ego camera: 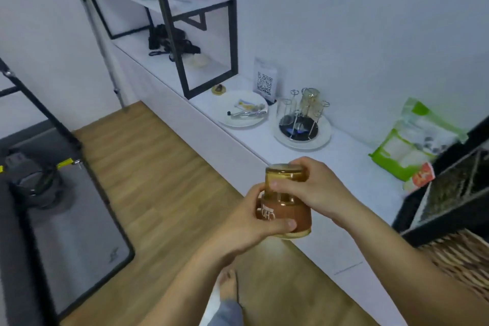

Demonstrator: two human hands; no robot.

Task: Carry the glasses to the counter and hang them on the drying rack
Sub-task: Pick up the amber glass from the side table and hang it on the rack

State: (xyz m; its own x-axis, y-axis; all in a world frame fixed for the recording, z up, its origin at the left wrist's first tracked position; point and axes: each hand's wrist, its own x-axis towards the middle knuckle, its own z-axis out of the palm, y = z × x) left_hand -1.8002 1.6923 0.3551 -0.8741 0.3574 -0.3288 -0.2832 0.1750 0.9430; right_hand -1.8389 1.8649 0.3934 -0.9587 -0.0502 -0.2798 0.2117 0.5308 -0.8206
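Note:
An amber glass (284, 200) with a brown sleeve is held upside down above the front edge of the white counter (352, 174). My left hand (254, 225) grips its lower, sleeved part. My right hand (309, 190) wraps its upper end, the base. Farther along the counter stands the drying rack (304, 114), thin metal prongs on a dark base inside a white plate. A clear glass (285, 114) hangs on its left side and an amber glass (312, 100) at its back.
A white plate (243, 111) with tongs and small items lies left of the rack, with a QR-code stand (264, 82) behind. A green bag (415, 140) lies at right. A black-framed shelf (185, 21) stands farther back. Wooden floor and a grey mat are at left.

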